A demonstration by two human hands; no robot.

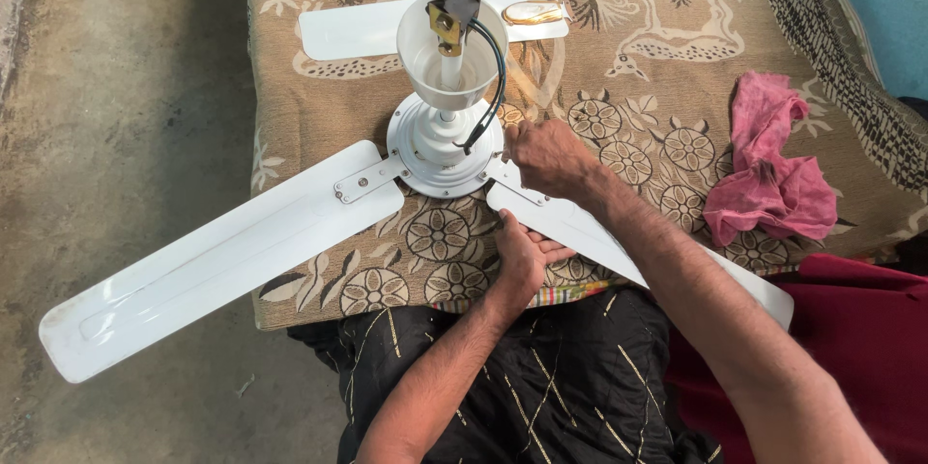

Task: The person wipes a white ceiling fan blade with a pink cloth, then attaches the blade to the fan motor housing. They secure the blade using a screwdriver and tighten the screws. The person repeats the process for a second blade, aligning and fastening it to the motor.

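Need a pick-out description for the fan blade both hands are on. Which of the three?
Start at the white ceiling fan lying on the patterned cloth. From its round hub, take the blade running toward the lower right. Unlike the other two blades, it has the left hand under it and the right hand at its hub end.
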